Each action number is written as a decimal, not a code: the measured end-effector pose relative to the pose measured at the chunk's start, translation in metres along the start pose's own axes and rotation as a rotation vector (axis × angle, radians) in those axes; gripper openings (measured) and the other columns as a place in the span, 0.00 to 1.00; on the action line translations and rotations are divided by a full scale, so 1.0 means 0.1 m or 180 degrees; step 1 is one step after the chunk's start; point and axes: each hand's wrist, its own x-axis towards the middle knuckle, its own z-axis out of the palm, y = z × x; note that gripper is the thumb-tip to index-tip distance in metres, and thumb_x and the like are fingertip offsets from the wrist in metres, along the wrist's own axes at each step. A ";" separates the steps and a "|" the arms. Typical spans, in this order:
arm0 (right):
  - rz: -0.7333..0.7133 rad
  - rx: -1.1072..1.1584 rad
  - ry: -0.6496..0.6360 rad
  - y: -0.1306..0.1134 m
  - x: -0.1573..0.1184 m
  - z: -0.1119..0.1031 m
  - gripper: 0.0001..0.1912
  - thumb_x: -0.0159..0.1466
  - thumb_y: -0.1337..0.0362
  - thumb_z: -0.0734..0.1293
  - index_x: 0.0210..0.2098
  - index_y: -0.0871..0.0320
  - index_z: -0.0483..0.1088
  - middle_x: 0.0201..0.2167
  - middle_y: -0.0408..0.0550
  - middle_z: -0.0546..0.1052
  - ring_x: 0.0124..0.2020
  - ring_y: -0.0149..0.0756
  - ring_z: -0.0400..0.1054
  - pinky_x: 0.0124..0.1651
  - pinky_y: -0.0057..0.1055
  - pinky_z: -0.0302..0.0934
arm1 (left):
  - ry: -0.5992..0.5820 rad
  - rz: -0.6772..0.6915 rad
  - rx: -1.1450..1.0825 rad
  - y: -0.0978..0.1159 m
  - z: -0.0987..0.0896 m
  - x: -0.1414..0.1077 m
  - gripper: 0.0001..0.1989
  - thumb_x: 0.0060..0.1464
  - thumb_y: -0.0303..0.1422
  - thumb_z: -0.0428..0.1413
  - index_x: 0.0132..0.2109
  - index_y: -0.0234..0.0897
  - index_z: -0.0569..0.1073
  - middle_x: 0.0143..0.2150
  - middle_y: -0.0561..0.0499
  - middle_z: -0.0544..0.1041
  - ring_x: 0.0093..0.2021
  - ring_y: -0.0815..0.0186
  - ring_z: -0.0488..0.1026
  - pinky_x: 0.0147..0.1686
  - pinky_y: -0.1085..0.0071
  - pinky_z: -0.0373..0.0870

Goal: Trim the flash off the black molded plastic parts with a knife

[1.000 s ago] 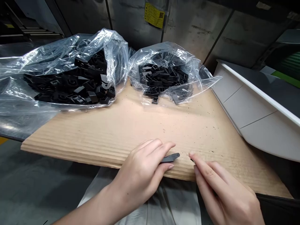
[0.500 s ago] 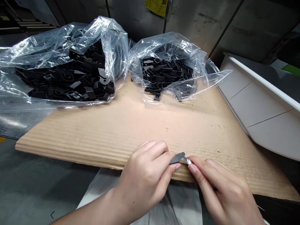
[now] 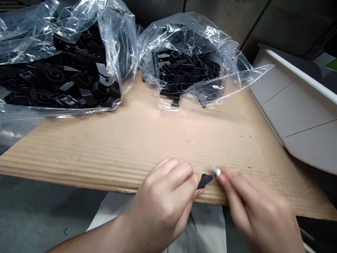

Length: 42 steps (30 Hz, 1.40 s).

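My left hand (image 3: 168,196) is closed around a small black plastic part (image 3: 205,181), whose pointed end sticks out past the thumb and forefinger over the cardboard's front edge. In my right hand (image 3: 255,203), blurred by motion, the fingers pinch a small craft knife (image 3: 216,171). Only its silvery tip shows, just apart from the black part and slightly above its end; the handle is hidden in my hand.
The cardboard sheet (image 3: 126,140) carries dark specks at its right. At the back, a clear plastic bag (image 3: 126,45) and a smaller one (image 3: 184,24) hold several black plastic parts (image 3: 184,72). A light grey bin (image 3: 297,102) stands on the right.
The knife tip has come off the black part and moved slightly up and right with my right hand. The part has turned in my left hand. The camera view has tilted down.
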 end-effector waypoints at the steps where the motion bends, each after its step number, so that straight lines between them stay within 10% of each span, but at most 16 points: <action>1: 0.0181 -0.0126 0.0131 0.02 0.03 0.00 0.10 0.62 0.63 0.59 0.36 0.57 0.71 0.28 0.46 0.76 0.27 0.34 0.72 0.28 0.28 0.63 | 0.0010 0.0031 -0.0025 0.00 0.00 0.00 0.08 0.55 0.22 0.47 0.35 0.29 0.71 0.27 0.48 0.67 0.28 0.64 0.61 0.27 0.69 0.60; 7: -0.0091 0.0679 0.0155 0.06 0.02 -0.11 0.10 0.60 0.69 0.61 0.42 0.57 0.69 0.33 0.42 0.77 0.31 0.25 0.72 0.36 0.16 0.62 | 0.0005 -0.0002 -0.0132 -0.01 0.00 0.01 0.08 0.55 0.23 0.48 0.37 0.30 0.72 0.27 0.49 0.67 0.28 0.64 0.62 0.28 0.70 0.60; 22: 0.0050 0.0205 -0.0046 -0.04 -0.12 -0.01 0.12 0.62 0.64 0.60 0.43 0.56 0.68 0.28 0.43 0.74 0.27 0.30 0.69 0.32 0.25 0.63 | -0.0002 -0.0091 -0.0205 -0.04 -0.01 -0.01 0.08 0.55 0.24 0.48 0.37 0.30 0.72 0.28 0.49 0.67 0.29 0.65 0.63 0.28 0.71 0.60; 32: -0.0069 0.0853 -0.0145 0.01 -0.13 -0.03 0.17 0.61 0.66 0.60 0.49 0.58 0.63 0.30 0.44 0.71 0.33 0.25 0.71 0.33 0.14 0.64 | -0.0105 -0.1387 -0.1822 -0.05 -0.25 0.07 0.08 0.52 0.27 0.56 0.39 0.44 0.71 0.37 0.62 0.74 0.37 0.75 0.71 0.36 0.87 0.63; 42: 0.0104 0.1328 0.0354 -0.18 -0.21 -0.03 0.15 0.60 0.69 0.60 0.47 0.56 0.65 0.44 0.45 0.74 0.45 0.29 0.69 0.43 0.13 0.62 | 0.0099 -0.1785 -0.2617 -0.03 -0.24 0.04 0.09 0.48 0.25 0.59 0.36 0.43 0.73 0.35 0.62 0.73 0.37 0.75 0.69 0.36 0.87 0.64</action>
